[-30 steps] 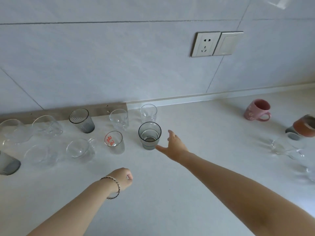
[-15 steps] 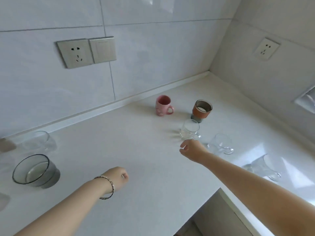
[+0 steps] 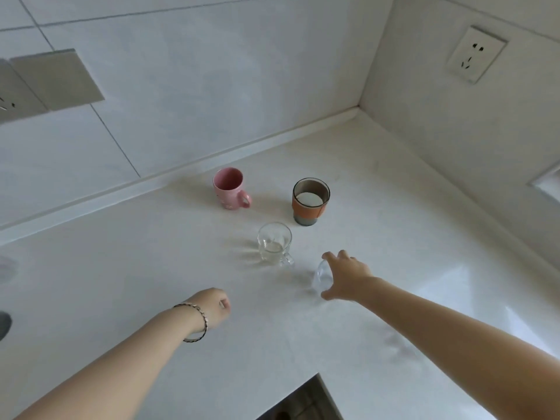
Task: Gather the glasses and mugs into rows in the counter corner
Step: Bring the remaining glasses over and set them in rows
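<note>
A pink mug (image 3: 228, 188) stands near the back wall, handle to the right. To its right is a glass cup in an orange sleeve (image 3: 310, 200). In front of them sits a clear glass mug (image 3: 274, 243). A second clear glass (image 3: 321, 275) stands on the counter, partly hidden by my right hand (image 3: 345, 275), whose thumb and fingers are spread around it; I cannot tell whether they touch it. My left hand (image 3: 212, 309), a bracelet on its wrist, is curled in a loose fist above the counter and holds nothing.
The white counter (image 3: 151, 268) runs into a wall corner (image 3: 359, 110) at the back right. Its front edge cuts in at an inner corner (image 3: 318, 374). Sockets are on both walls (image 3: 475, 54). A dark glass (image 3: 3, 325) shows at the left border.
The view swung right, away from the glasses gathered on the left. My right hand left the smoky glass and reached across to the clear glass at the right. The left fist stayed put.
</note>
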Action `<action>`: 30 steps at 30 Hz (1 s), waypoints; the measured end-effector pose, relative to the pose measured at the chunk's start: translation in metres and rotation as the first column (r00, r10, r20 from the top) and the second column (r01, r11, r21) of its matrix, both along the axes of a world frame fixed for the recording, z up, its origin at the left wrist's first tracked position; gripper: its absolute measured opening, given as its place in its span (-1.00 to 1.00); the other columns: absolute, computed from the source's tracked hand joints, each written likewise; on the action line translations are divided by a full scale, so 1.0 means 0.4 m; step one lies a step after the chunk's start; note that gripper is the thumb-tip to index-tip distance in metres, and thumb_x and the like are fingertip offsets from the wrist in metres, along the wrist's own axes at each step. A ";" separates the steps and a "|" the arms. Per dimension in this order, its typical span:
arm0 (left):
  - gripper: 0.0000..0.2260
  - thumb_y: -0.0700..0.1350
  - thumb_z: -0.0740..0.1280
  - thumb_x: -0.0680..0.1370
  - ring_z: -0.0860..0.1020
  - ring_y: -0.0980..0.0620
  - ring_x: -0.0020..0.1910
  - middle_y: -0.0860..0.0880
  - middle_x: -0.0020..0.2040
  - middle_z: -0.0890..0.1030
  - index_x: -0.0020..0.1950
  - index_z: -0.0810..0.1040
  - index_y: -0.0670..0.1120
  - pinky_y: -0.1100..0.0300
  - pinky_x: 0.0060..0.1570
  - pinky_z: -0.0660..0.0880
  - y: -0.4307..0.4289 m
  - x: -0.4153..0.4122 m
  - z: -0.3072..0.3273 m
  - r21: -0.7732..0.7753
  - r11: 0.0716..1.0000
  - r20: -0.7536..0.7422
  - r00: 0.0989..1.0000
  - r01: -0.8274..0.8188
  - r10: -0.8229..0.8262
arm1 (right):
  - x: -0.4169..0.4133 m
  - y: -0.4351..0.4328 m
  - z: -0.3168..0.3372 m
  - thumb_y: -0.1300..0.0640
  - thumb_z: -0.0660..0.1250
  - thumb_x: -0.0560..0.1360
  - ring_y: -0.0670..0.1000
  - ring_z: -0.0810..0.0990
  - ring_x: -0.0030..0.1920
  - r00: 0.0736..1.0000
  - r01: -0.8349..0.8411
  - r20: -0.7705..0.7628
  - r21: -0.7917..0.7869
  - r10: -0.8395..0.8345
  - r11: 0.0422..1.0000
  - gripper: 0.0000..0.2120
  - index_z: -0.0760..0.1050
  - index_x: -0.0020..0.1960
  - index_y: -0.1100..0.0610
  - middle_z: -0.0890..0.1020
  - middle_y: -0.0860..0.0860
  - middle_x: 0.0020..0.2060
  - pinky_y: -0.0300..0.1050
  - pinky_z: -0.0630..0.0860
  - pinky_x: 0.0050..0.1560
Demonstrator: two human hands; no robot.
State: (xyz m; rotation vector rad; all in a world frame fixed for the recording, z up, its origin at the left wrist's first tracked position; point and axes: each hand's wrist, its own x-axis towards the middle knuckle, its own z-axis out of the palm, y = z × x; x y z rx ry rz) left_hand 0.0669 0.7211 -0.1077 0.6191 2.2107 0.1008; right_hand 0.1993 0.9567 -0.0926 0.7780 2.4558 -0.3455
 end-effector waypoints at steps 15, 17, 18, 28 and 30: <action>-0.81 -0.18 0.12 0.56 0.42 0.05 -0.12 0.04 -0.08 0.44 0.01 0.52 -0.09 0.31 -0.25 0.33 -0.255 0.029 0.034 -0.068 0.953 -0.032 0.955 -0.295 0.294 | -0.146 -0.178 0.095 -0.13 0.44 0.30 0.11 0.51 0.20 0.929 -0.353 -0.154 -0.096 0.336 0.931 -0.24 0.20 0.40 -0.01 0.43 0.06 0.24 -0.09 0.47 0.07; -0.83 -0.19 0.13 0.56 0.42 0.05 -0.11 0.03 -0.08 0.45 -0.03 0.51 -0.07 0.31 -0.22 0.33 -0.325 0.043 0.042 -0.055 0.927 -0.034 0.928 -0.371 0.370 | -0.174 -0.257 0.115 -0.11 0.45 0.30 0.11 0.51 0.20 0.899 -0.421 -0.185 -0.116 0.397 0.900 -0.24 0.20 0.40 -0.01 0.42 0.06 0.25 -0.08 0.47 0.07; -0.85 -0.19 0.14 0.56 0.43 0.05 -0.10 0.02 -0.08 0.46 -0.05 0.50 -0.05 0.31 -0.24 0.33 -0.361 0.050 0.044 -0.045 0.912 -0.039 0.913 -0.408 0.407 | -0.189 -0.300 0.124 -0.11 0.45 0.30 0.11 0.51 0.21 0.880 -0.459 -0.195 -0.116 0.433 0.881 -0.23 0.20 0.41 -0.01 0.43 0.06 0.24 -0.08 0.47 0.08; -0.80 -0.17 0.14 0.57 0.48 0.01 0.00 -0.07 0.23 0.55 0.08 0.54 -0.12 0.32 -0.04 0.31 -0.809 0.151 0.084 0.017 0.760 -0.065 0.758 -0.650 0.649 | -0.281 -0.825 0.181 -0.08 0.45 0.32 0.12 0.49 0.22 0.721 -0.683 -0.249 -0.100 0.647 0.723 -0.25 0.20 0.41 -0.03 0.42 0.05 0.23 -0.09 0.44 0.11; -0.83 -0.16 0.15 0.56 0.52 -0.03 0.14 -0.06 0.21 0.56 0.02 0.53 -0.08 0.28 0.03 0.37 -0.930 0.177 0.094 0.020 0.742 -0.070 0.739 -0.670 0.670 | -0.284 -0.946 0.183 -0.09 0.45 0.32 0.12 0.49 0.21 0.711 -0.695 -0.243 -0.102 0.660 0.712 -0.25 0.21 0.41 -0.03 0.42 0.05 0.23 -0.08 0.44 0.11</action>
